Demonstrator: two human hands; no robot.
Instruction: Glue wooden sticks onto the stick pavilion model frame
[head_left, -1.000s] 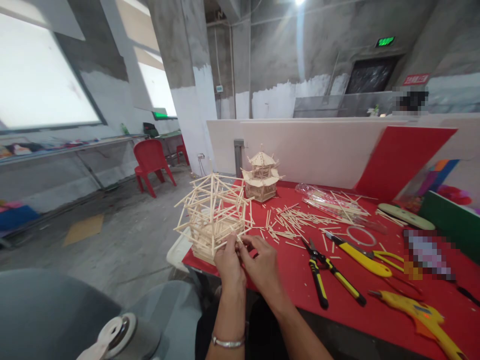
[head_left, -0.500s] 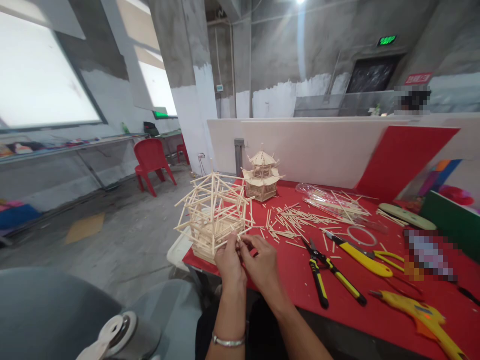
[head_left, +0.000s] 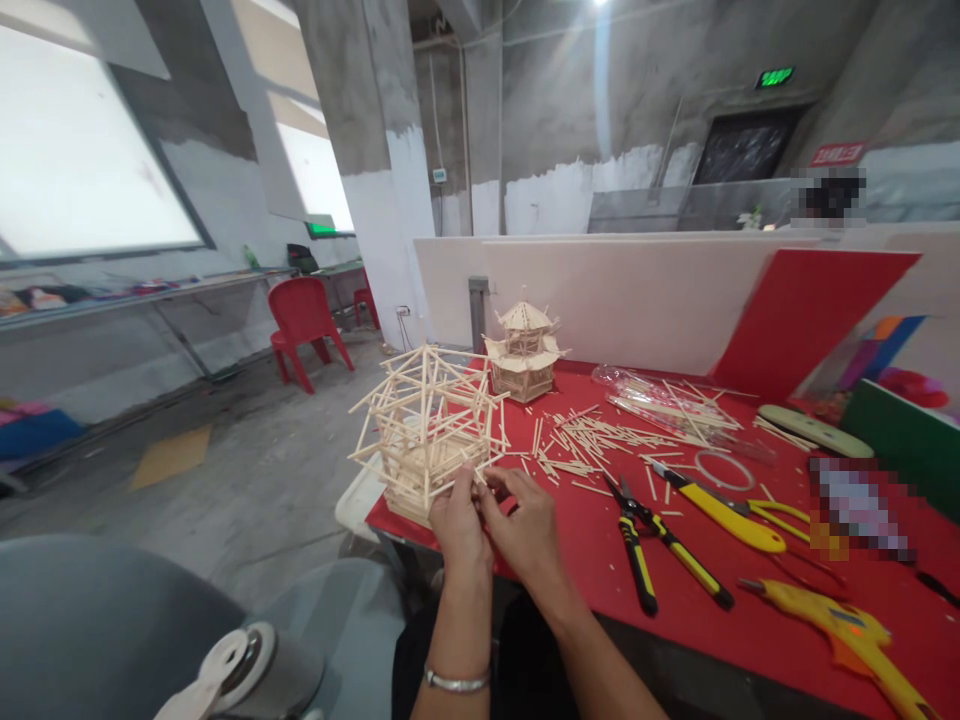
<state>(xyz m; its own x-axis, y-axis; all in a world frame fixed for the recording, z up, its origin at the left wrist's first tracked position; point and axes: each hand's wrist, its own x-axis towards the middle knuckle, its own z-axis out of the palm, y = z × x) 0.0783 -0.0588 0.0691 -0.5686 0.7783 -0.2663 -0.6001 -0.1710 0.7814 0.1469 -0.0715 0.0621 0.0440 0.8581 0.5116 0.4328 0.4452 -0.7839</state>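
Observation:
An open lattice frame of pale sticks (head_left: 427, 430) stands at the near left corner of the red table. At its lower right side, my left hand (head_left: 456, 518) is closed, its fingertips pinched at the frame's sticks. Close beside it, my right hand (head_left: 521, 515) is closed too, thumb and forefinger together at the same spot. What lies between the fingertips is too small to make out. Behind the frame stands a finished-looking stick pagoda (head_left: 525, 350). Loose sticks (head_left: 592, 440) are scattered to the right of my hands.
On the red table (head_left: 600, 560) lie black-yellow cutters (head_left: 660, 545), a yellow knife (head_left: 727, 515), a yellow glue gun (head_left: 832, 620), a tape ring (head_left: 724, 472) and a plastic bag of sticks (head_left: 660, 400). A pale partition (head_left: 615, 300) runs behind; a red chair (head_left: 304, 320) stands left.

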